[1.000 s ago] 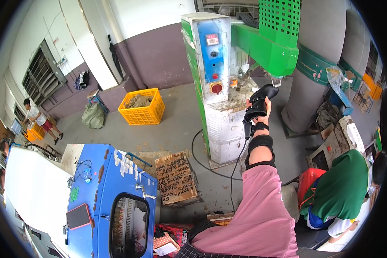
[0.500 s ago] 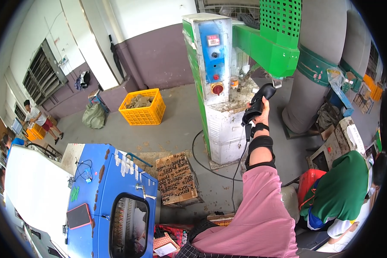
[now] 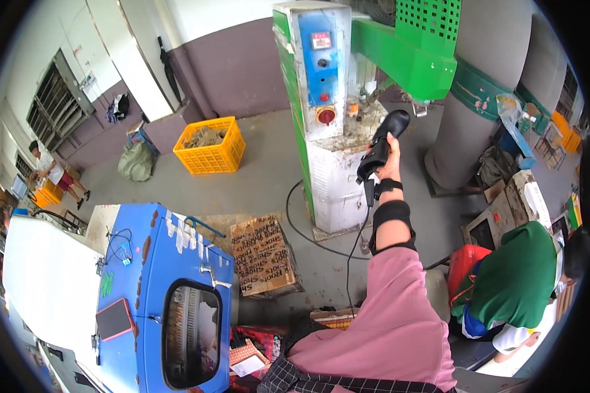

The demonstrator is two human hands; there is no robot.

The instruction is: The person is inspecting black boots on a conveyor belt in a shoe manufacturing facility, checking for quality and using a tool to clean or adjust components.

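- One black shoe [image 3: 390, 128] is held up by the right hand [image 3: 390, 160], right in front of the grubby white machine [image 3: 344, 187].
- Fingers [image 3: 393, 143] are wrapped round it, some kinda hidden.
- Yellow crate [image 3: 211, 158] is parked on the floor [image 3: 262, 157] further back.
- Phone [image 3: 114, 319] is left lying on the blue cabinet [image 3: 126, 262].
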